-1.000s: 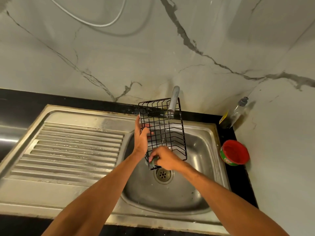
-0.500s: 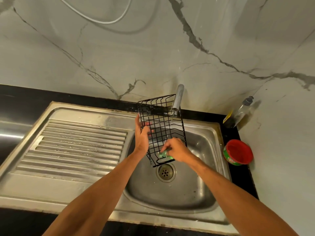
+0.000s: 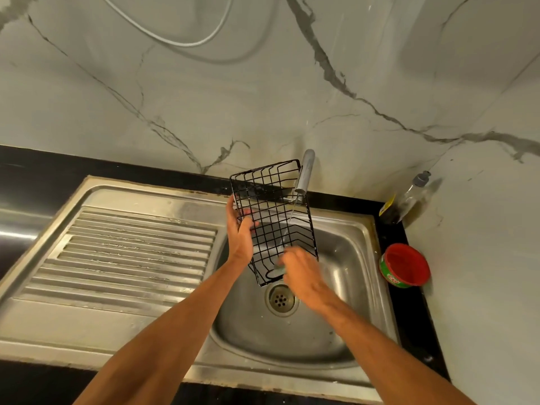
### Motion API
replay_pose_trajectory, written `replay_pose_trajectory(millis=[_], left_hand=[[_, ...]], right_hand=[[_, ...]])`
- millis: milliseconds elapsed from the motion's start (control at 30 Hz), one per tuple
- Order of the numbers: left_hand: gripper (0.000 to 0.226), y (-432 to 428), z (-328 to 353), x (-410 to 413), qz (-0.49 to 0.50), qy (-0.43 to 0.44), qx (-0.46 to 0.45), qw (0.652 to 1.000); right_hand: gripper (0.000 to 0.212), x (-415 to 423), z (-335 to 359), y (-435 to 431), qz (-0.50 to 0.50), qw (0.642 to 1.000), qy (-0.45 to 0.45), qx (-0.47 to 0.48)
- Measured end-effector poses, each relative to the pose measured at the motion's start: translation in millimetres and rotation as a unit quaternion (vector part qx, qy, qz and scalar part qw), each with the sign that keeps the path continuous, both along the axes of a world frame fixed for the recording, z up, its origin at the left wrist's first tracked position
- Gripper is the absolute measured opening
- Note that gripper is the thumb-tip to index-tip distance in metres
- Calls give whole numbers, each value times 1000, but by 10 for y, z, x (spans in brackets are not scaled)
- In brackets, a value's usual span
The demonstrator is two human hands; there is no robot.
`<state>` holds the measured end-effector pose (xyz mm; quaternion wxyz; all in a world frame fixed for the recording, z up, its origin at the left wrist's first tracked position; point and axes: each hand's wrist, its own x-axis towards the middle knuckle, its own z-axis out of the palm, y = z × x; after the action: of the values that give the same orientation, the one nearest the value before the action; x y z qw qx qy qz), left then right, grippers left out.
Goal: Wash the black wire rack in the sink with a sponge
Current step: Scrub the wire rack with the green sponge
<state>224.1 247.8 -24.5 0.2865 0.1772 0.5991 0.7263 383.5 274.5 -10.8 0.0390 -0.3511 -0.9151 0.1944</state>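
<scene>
Black wire forms the rack (image 3: 271, 217), held tilted over the sink (image 3: 344, 258) at the centre of the frame, its upper end by the tap (image 3: 305, 171) and its lower end just above the drain (image 3: 281, 299). The left hand (image 3: 239, 238) grips the rack's left edge about halfway down, thumb on the near side and fingers curled through to the mesh. The right hand (image 3: 304, 273) sits at the rack's lower right corner, blurred, with its fingers curled round a pale green sponge (image 3: 279, 268) that presses against the wires there. Only a small bit of the sponge shows at the fingertips. The rack thus lies between the two hands, left hand at its middle edge, right hand at its bottom end. A thin stream of water (image 3: 289, 226) falls from the tap across the mesh.

Left of the basin lies the ribbed steel drainboard (image 3: 131, 249). On the dark tabletop (image 3: 409, 317) at the right of the frame stand a red-topped green tub (image 3: 406, 264) and, further back in the corner, a clear bottle (image 3: 409, 200). A white hose (image 3: 175, 39) loops on the marble wall at the upper left.
</scene>
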Motion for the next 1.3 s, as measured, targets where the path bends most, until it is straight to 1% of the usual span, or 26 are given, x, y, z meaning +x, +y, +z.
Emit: replay_pose_trajectory(millis=[100, 133, 200, 233, 267, 300, 367, 400, 467, 500, 533, 567, 600, 633, 733, 800, 867, 933, 1000, 1033, 1067, 1100, 1167, 1200, 1233, 1300], left_hand=[[76, 10, -25, 6, -1, 18, 1, 1000], [76, 0, -22, 4, 0, 20, 4, 1000], [75, -32, -61, -23, 3, 12, 12, 1000], [74, -50, -84, -42, 10, 6, 16, 1000], [74, -73, -88, -49, 18, -3, 14, 1000], [74, -86, -108, -56, 27, -14, 14, 999], [74, -118, -156, -39, 49, -46, 14, 998], [75, -131, -177, -15, 64, -64, 17, 996], [74, -160, -186, 62, 84, -103, 25, 991], [74, -164, -189, 109, 89, -123, 30, 988], [74, -176, -178, 172, 94, -145, 27, 985], [74, -179, -189, 217, 97, -166, 23, 981], [75, -190, -192, 259, 93, -184, 17, 978], [78, -213, -220, 287, 81, -196, 9, 977], [102, -334, -284, 270, 2, -195, -35, 980], [106, -455, -263, 213, -64, -170, -35, 983], [105, -590, -152, 137, -110, -178, -55, 976], [131, -732, -48, -27, -118, -198, -64, 971], [144, -818, 57, -231, -105, -197, -52, 973], [142, -837, 120, -342, -112, -182, -55, 975], [134, -805, 187, -439, -128, -159, -79, 976], [125, -749, 258, -525, -158, -127, -124, 971], [107, -610, 375, -605, -223, -81, -213, 948], [95, -543, 400, -617, -233, -64, -243, 939], [79, -483, 404, -628, -225, -53, -258, 938], [50, -399, 397, -611, -166, -57, -249, 952]], right_hand=[[23, -145, -42, -204, 32, 996, 50, -72], [25, -105, -56, -154, 24, 996, 52, -75], [29, 59, -58, 32, -26, 998, 43, -37], [31, 151, -51, 115, -66, 996, 59, -22], [33, 242, -71, 175, -116, 988, 101, -17], [34, 303, -87, 190, -180, 971, 158, -27], [32, 317, -153, 125, -318, 906, 268, -83], [26, 287, -212, 62, -377, 862, 308, -138], [8, 187, -348, -82, -459, 761, 360, -285], [14, 117, -399, -117, -482, 702, 376, -365], [28, 49, -430, -145, -486, 658, 382, -431], [38, -2, -434, -151, -476, 636, 376, -476], [43, -38, -425, -136, -463, 635, 363, -501], [40, -60, -412, -110, -458, 643, 352, -504], [18, 4, -370, 1, -467, 670, 360, -450], [17, 92, -364, 113, -450, 696, 374, -416], [17, 158, -337, 245, -429, 726, 373, -387], [19, 197, -286, 391, -412, 753, 366, -358], [20, 235, -219, 519, -398, 779, 353, -333], [21, 248, -192, 569, -387, 792, 345, -322], [22, 263, -156, 612, -372, 806, 338, -312], [23, 270, -129, 652, -355, 820, 332, -301], [28, 270, -89, 705, -319, 839, 324, -299], [31, 266, -81, 736, -304, 842, 325, -305], [35, 256, -63, 763, -292, 841, 329, -314], [44, 259, -30, 802, -287, 837, 341, -318]])
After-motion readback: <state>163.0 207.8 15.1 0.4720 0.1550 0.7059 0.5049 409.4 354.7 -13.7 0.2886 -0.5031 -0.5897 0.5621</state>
